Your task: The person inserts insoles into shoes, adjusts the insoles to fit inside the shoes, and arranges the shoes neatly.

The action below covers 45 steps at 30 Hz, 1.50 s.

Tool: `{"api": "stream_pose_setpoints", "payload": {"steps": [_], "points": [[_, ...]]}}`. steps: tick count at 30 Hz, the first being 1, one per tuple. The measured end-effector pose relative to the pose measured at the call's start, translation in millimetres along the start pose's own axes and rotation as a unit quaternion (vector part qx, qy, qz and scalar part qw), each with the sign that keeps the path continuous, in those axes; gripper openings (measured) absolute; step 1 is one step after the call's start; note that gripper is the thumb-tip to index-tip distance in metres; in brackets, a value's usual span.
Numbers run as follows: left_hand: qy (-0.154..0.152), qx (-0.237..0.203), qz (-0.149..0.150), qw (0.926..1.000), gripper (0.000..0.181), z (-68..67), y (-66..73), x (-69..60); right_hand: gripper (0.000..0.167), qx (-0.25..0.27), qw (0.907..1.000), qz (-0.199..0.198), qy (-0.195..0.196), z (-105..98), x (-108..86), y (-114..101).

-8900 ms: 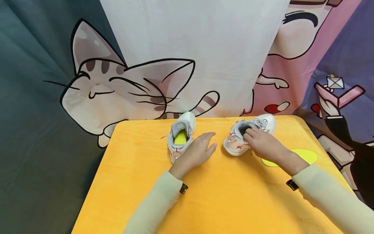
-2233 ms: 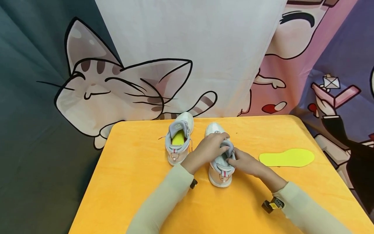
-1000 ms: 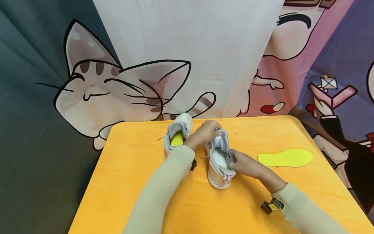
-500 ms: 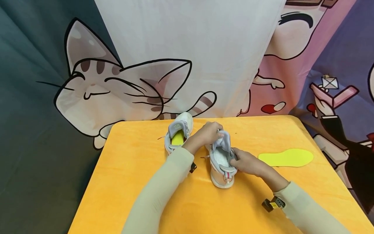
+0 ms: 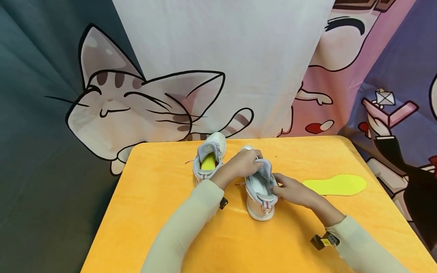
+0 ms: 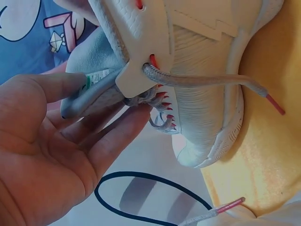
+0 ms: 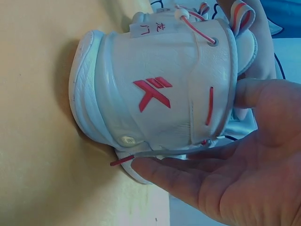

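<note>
A white and peach shoe [image 5: 260, 207] stands in the middle of the table, toe toward the back. My left hand [image 5: 243, 163] pinches its grey tongue between thumb and fingers; the left wrist view shows the tongue [image 6: 96, 89] held by the hand [image 6: 51, 141] above the laces. On the shoe's right side my right hand [image 5: 293, 191] grips the collar, thumb inside the opening. In the right wrist view the hand's fingers [image 7: 174, 176] lie along the outer side of the shoe [image 7: 155, 94], near a red-tipped lace end.
Left of it stands a second shoe [image 5: 220, 142] with a yellow-green insole [image 5: 208, 162] inside, partly behind my left forearm. Another yellow-green insole [image 5: 336, 185] lies flat on the right of the yellow table [image 5: 164, 212]. Printed cloth [image 5: 218, 38] hangs behind the table.
The shoe on the right was angled earlier with my right hand inside; it now stands further left. Since half a second ago my left hand has lowered slightly with the tongue.
</note>
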<state>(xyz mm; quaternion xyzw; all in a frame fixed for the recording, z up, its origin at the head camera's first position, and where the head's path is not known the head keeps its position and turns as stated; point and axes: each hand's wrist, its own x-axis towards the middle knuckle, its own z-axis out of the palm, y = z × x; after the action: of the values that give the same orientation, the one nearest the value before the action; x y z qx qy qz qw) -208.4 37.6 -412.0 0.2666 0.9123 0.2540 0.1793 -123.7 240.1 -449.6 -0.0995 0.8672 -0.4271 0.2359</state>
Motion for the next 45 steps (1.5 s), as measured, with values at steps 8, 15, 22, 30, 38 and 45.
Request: {"api": "stream_pose_setpoints", "payload": {"steps": [8,15,22,30,38,45], "points": [[0.01,-0.009,0.014,0.9998,0.03,2.5,-4.6,-12.6,0.066,-0.024,0.9995,-0.019,0.012,-9.8,-7.7,3.9],[0.022,-0.03,0.022,0.9991,0.046,1.3,-9.8,-25.3,0.073,-0.011,0.9998,-0.015,0.012,-21.4,-16.6,7.7],[0.042,-0.026,0.043,0.9979,0.057,1.1,-16.0,-42.1,0.066,-0.027,0.998,-0.033,0.046,-36.5,-24.2,20.4],[0.053,-0.014,0.053,0.9971,0.062,5.0,-26.2,-64.4,0.064,-0.044,0.9958,-0.027,0.076,-51.4,-30.3,37.4],[0.072,0.026,0.073,0.9944,0.066,12.7,-39.3,-84.0,0.061,-0.079,0.9899,-0.017,0.116,-61.1,-34.9,60.2],[0.077,0.069,0.097,0.9899,0.07,22.7,-50.7,-97.9,0.049,-0.125,0.9804,-0.017,0.151,-69.4,-39.6,83.2]]}}
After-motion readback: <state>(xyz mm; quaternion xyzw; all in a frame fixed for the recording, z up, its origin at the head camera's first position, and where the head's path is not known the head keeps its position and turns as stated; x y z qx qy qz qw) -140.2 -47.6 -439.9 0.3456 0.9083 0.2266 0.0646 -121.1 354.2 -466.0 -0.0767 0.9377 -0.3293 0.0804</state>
